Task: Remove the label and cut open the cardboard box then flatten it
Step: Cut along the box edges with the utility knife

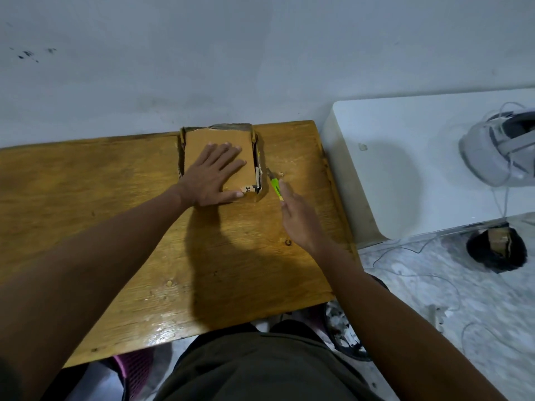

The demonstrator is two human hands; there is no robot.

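A small brown cardboard box (pixel 199 141) lies on the far middle of the wooden table (pixel 115 227), against the wall. My left hand (pixel 215 175) rests flat on its top, fingers spread. A scrap of label with "34" (pixel 247 188) shows at the box's near right corner. My right hand (pixel 298 218) holds a yellow-green utility knife (pixel 275 188), its blade tip pointing at the box's right side near that corner. The box's right wall looks torn and ragged.
A white table (pixel 405 169) stands to the right with a white headset (pixel 498 149) and cable on it. Below it on the marble floor sit a dark bundle (pixel 496 250) and loose wires. The table's right edge is close to my right hand.
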